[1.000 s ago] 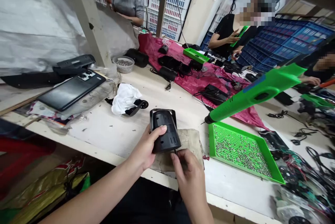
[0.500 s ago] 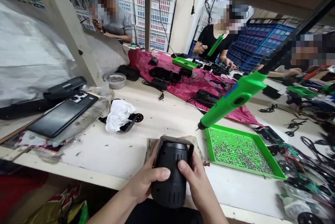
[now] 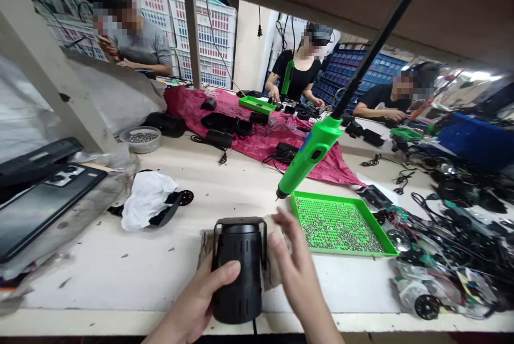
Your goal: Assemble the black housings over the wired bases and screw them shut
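A black cylindrical housing (image 3: 236, 274) with slotted vents and a U-shaped bracket stands near the bench's front edge. My left hand (image 3: 204, 293) grips it from the left, thumb across its front. Just right of the housing, my right hand (image 3: 295, 258) is off it, fingers apart and holding nothing. A green electric screwdriver (image 3: 309, 156) hangs above, its bit pointing down just beyond my right fingertips. Behind my right hand lies a green perforated tray (image 3: 395, 253) of small screws. A brownish cloth-like pad (image 3: 273, 274) is partly hidden behind the housing.
Left are a phone (image 3: 52, 202), a bowl of screws (image 3: 140, 140) and a black part under white wrapping (image 3: 146, 199). Pink plastic sheeting (image 3: 257, 143) with black parts lies farther back. Wired parts (image 3: 433, 274) pile up at right. Several people work across the bench.
My right hand has let go of the housing and moved up and right toward the screwdriver's tip. My left hand still holds the housing. The camera view has turned to the right.
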Demonstrator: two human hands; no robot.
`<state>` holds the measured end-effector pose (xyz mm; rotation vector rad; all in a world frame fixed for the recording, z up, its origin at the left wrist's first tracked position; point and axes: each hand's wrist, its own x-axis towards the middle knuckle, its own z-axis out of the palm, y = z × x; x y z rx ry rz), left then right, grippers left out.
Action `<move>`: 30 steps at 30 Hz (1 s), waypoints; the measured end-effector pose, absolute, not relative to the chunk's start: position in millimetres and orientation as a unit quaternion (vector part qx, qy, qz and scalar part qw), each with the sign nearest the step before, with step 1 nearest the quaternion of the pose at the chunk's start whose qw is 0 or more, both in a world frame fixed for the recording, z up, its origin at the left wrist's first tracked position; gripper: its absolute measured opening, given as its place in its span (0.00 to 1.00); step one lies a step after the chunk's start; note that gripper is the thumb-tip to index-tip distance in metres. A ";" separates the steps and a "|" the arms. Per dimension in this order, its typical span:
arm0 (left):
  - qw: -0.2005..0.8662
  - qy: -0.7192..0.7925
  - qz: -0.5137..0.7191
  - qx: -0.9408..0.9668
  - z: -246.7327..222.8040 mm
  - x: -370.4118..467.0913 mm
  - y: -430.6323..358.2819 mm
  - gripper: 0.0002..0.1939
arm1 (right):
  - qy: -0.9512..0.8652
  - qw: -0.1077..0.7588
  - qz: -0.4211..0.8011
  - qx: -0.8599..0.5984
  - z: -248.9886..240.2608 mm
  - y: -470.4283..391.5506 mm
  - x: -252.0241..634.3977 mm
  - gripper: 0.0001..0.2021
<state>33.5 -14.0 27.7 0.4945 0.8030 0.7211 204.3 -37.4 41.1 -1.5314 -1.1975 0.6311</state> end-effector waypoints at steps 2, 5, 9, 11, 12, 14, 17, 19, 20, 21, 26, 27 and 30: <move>0.838 0.391 0.326 0.199 24.7 32.1 -11.1 0.27 | -0.486 0.571 0.170 -0.640 60.3 -23.5 221.9 0.28; 0.853 0.386 0.309 0.168 21.2 28.8 -7.7 0.21 | -0.503 0.595 0.160 -0.607 92.9 12.1 241.3 0.34; 0.863 0.356 0.316 0.169 20.1 24.7 -7.9 0.21 | -0.513 0.613 0.265 -0.539 115.3 55.0 243.0 0.39; 0.867 0.342 0.319 0.170 20.2 23.6 -9.1 0.22 | -0.502 0.628 0.297 -0.515 116.2 60.4 237.5 0.37; 0.869 0.339 0.319 0.170 20.3 23.3 -9.6 0.23 | -0.498 0.631 0.305 -0.511 115.3 58.8 235.1 0.36; 0.867 0.344 0.318 0.169 20.4 23.8 -10.1 0.23 | -0.495 0.634 0.305 -0.511 112.9 49.9 232.6 0.36; 0.853 0.373 0.320 0.176 20.8 27.2 -10.7 0.22 | -0.496 0.644 0.286 -0.507 112.9 31.5 235.0 0.37; 0.838 0.386 0.333 0.194 21.3 30.7 -11.7 0.23 | -0.485 0.670 0.282 -0.486 116.0 20.6 237.9 0.34; 0.831 0.389 0.341 0.205 21.7 32.5 -12.5 0.24 | -0.474 0.684 0.287 -0.474 117.7 15.8 239.0 0.31; 0.824 0.392 0.348 0.214 22.2 34.1 -13.2 0.26 | -0.462 0.698 0.293 -0.462 118.9 11.4 239.8 0.29; 0.812 0.400 0.360 0.225 25.6 38.3 -14.9 0.36 | -0.469 0.715 0.307 -0.418 109.8 -8.7 240.4 0.30; 0.811 0.400 0.361 0.228 26.1 38.6 -14.8 0.36 | -0.477 0.712 0.304 -0.416 106.1 -12.6 240.1 0.28; 0.806 0.399 0.367 0.238 26.3 38.9 -14.2 0.32 | -0.484 0.713 0.290 -0.417 99.0 -22.4 239.2 0.20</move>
